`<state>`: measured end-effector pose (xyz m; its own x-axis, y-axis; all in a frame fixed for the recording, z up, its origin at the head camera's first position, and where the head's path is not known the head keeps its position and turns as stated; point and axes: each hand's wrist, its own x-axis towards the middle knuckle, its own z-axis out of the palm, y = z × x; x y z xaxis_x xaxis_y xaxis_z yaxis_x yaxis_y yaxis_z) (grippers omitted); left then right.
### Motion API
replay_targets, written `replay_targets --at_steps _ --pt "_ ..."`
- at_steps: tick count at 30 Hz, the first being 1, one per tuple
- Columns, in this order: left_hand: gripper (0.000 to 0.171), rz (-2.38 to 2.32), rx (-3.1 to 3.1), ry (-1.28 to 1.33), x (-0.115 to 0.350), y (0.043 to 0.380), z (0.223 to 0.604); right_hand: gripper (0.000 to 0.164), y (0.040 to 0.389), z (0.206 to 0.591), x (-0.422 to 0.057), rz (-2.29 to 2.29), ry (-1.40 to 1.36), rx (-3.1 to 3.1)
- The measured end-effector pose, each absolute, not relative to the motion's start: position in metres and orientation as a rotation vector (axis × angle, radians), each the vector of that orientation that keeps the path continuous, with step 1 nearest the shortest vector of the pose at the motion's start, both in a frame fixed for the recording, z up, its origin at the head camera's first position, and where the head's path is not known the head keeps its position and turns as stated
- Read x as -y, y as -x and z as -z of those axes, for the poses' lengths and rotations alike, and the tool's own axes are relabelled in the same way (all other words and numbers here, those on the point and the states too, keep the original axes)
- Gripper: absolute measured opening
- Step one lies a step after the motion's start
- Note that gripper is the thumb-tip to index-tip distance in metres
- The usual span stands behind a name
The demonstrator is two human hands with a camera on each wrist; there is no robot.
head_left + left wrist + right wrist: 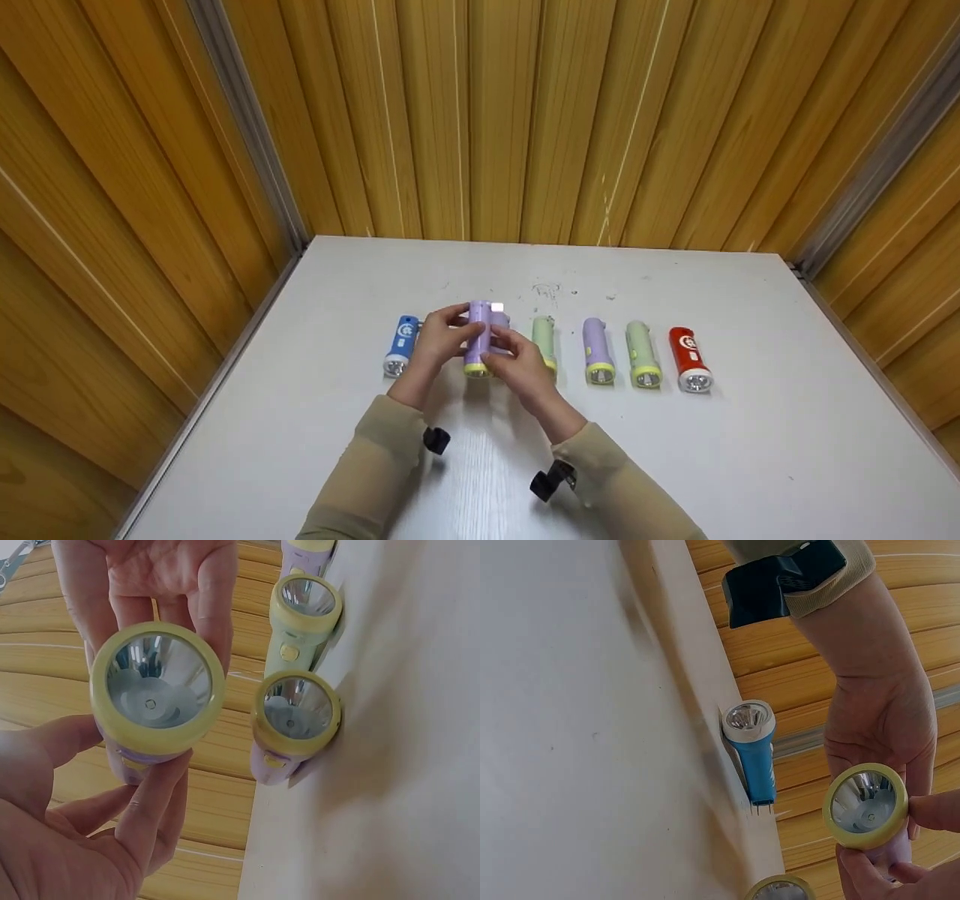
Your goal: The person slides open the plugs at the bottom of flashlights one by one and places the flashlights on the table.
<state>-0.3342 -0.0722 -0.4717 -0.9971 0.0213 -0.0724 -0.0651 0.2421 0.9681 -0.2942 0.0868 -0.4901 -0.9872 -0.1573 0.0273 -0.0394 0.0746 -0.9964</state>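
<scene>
A purple flashlight point(478, 345) with a yellow head ring is held up over the table, its lens toward the near side. My left hand point(441, 339) grips its left side, thumb across the front. From the right, my right hand point(527, 369) pinches it near the yellow ring point(901, 802). Fingers of both hands also show around it in the left wrist view, the left hand point(82, 825) below and the right hand point(161, 574) above. A small white piece point(497, 307) shows beside its upper end; what it belongs to is unclear. Another purple flashlight point(501, 321) lies behind, partly hidden.
On the white table point(480, 480), a blue flashlight point(403, 345) lies to the left. Rightward lie a green one point(544, 337), a purple one point(596, 345), a green one point(642, 349) and a red one point(686, 352). Wood-patterned walls point(502, 120) surround the table.
</scene>
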Motion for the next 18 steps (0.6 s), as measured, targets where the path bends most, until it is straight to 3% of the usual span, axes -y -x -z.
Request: replay_targets --at_steps 18 --pt "0.057 -1.822 -2.402 0.132 0.104 0.351 0.464 0.06 0.312 0.487 -0.053 2.012 0.183 -2.224"
